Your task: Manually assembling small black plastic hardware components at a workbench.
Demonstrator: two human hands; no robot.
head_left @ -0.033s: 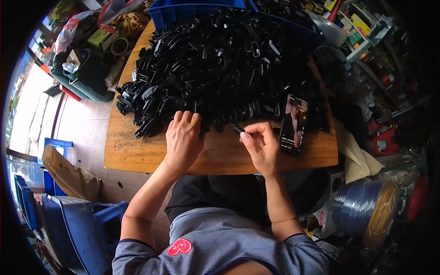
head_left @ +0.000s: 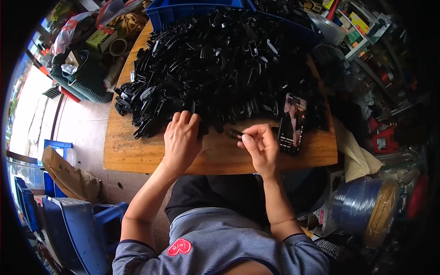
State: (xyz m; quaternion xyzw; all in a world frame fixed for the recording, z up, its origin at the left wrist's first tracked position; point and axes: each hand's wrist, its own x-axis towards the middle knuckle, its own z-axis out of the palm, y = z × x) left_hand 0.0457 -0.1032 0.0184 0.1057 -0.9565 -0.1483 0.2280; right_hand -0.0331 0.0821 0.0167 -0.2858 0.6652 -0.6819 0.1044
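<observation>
A large heap of small black plastic parts (head_left: 201, 68) covers most of the wooden table (head_left: 137, 153). At the near edge of this heap, my left hand (head_left: 182, 140) is closed with its back up and its fingers curled down. Its fingertips are hidden, and I cannot make out what they hold. My right hand (head_left: 262, 149) is to the right, just above the bare wood. It pinches a short, dark plastic piece (head_left: 235, 134) between thumb and fingers, with one end sticking out to the left. A phone (head_left: 292, 123) with its screen lit leans beside the right hand, against the heap.
Blue crates (head_left: 197, 6) stand behind the heap. A blue plastic stool (head_left: 75, 224) and a brown paper sack (head_left: 68, 176) are on the floor at left. To the right are a wrapped spool of blue line (head_left: 355, 206), a cream cloth (head_left: 357, 156) and cluttered shelves (head_left: 366, 41).
The dark piece in my right hand has turned a little and now points more to the left. The left hand has barely shifted. The picture on the phone screen differs.
</observation>
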